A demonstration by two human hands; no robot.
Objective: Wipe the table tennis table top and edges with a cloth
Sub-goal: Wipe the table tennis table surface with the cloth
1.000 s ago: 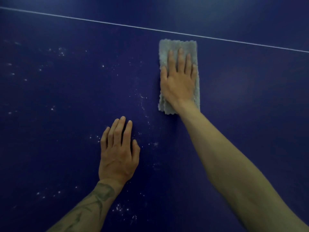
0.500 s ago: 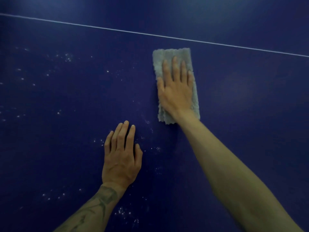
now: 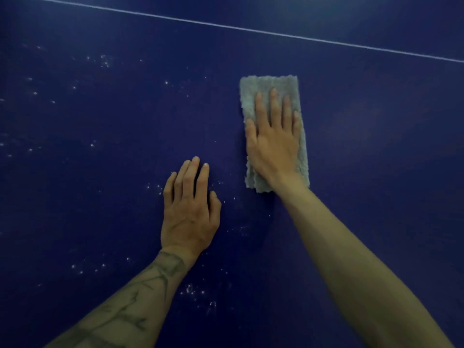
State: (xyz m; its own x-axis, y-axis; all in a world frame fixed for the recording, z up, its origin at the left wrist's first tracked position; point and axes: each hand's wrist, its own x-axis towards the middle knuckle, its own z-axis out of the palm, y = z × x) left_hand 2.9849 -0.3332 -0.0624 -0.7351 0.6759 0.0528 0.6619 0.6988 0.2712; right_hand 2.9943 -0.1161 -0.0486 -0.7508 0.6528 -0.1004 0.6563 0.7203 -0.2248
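Head view: right hand (image 3: 273, 144) flat, fingers straight, pressing folded grey cloth (image 3: 270, 89) onto blue table top (image 3: 376, 146), below white line (image 3: 251, 30). Left hand (image 3: 189, 209) flat on table, fingers straight, amid white specks (image 3: 193, 291).

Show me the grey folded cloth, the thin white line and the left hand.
Grey folded cloth (image 3: 268, 82): head view, bare upper part.
Thin white line (image 3: 251, 29): head view, midway.
Left hand (image 3: 188, 217): head view, back.
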